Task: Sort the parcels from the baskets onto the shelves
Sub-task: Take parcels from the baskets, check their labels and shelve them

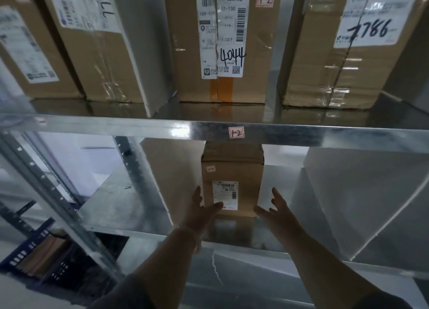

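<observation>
Left hand [201, 210] spread, thumb on the label at the cardboard parcel [232, 181]'s front lower edge. Right hand [276, 206] spread too, just beside the parcel's right corner; contact unclear. Parcel stands upright on the lower metal shelf [130, 202], under the beam's pink "1-2" tag [236, 132]. Upper shelf [116, 125] carries box "4044" [222, 53].

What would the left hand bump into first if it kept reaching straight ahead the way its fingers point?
Most likely the small cardboard parcel standing on the lower shelf. The left hand already overlaps the parcel's lower left corner, open; whether it is touching yet is unclear.
</observation>
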Available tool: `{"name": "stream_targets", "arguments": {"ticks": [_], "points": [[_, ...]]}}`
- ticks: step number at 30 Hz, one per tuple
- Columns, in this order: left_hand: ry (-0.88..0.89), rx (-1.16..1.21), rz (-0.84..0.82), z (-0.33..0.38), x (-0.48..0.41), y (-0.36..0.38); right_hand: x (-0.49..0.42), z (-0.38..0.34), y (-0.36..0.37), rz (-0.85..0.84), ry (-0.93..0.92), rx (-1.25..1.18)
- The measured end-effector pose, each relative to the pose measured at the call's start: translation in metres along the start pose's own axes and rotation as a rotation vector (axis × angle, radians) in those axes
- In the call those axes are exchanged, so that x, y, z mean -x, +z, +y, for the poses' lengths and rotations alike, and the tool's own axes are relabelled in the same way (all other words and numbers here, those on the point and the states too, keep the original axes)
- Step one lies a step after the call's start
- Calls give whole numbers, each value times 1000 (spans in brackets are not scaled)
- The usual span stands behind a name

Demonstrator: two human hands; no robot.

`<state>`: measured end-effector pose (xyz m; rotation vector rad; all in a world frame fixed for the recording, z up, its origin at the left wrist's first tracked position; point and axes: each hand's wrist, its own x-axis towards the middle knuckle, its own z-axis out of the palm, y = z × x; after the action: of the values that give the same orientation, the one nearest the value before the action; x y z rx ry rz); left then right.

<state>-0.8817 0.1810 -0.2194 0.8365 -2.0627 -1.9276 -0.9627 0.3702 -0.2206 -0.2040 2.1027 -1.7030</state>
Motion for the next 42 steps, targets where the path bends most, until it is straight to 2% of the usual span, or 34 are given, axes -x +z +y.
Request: {"name": "stream_targets", "arguments": {"ticks": [5,14,20,23,29,38,42], "points": [[71,-102,-107,-14,32,-8,38,1,11,-92,-13,79],[-5,-79,-45,-37,94,-91,97,-13,93,-274,-49,235],[-37,-67,46,-65,139,-219,132,-11,220,-329,-17,278],[13,-152,109,-85,167,-306,164,-15,310,-437,-55,325],[-61,-66,280,-123,216,-458,216,-18,471,-587,-108,306],[-166,-1,430,-157,250,-569,222,-10,602,-733,-92,446],[-210,23,394,-167,229,-603,196,-1,649,-762,-45,464]]}}
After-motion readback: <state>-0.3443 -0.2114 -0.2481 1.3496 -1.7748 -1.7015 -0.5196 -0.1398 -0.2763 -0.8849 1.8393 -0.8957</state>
